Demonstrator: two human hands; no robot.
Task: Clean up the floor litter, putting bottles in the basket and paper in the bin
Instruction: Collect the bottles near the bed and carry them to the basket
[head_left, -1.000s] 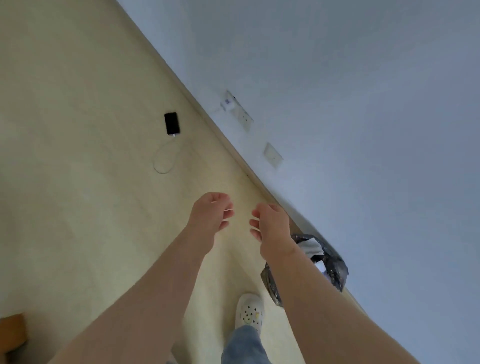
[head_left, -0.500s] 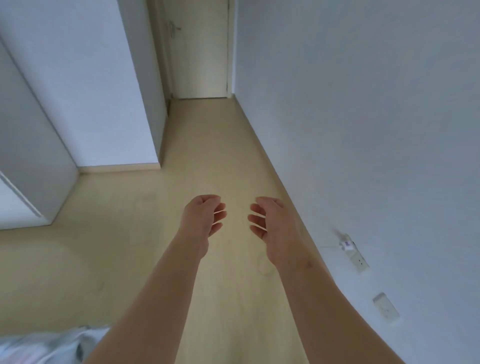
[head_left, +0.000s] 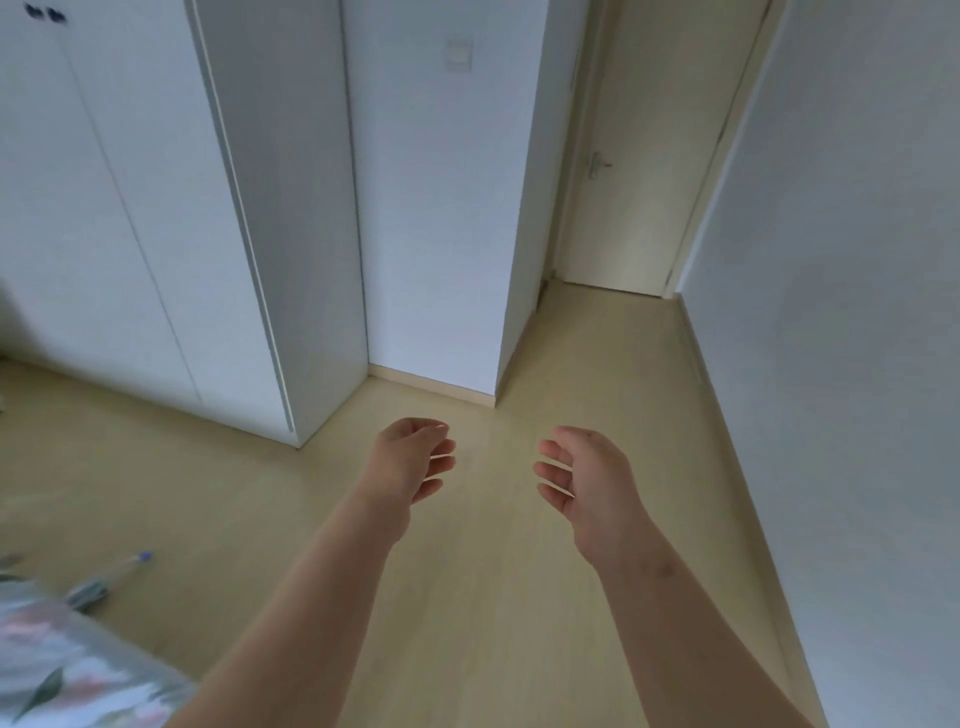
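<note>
The view swings left since the earlier frame: the white wardrobe (head_left: 130, 208) now fills the left, the door (head_left: 639, 182) stands far right. Floral fabric (head_left: 67, 670) covers the lower-left floor (head_left: 493, 597). The left hand (head_left: 410, 457) and right hand (head_left: 592, 478) reach forward, apart, each grip wide and loose, holding nothing. 1 blue-capped bottle (head_left: 101, 582) lies on the floor near the fabric.

Two bare forearms (head_left: 322, 597), left hand (head_left: 410, 460); right hand (head_left: 595, 480)
</note>
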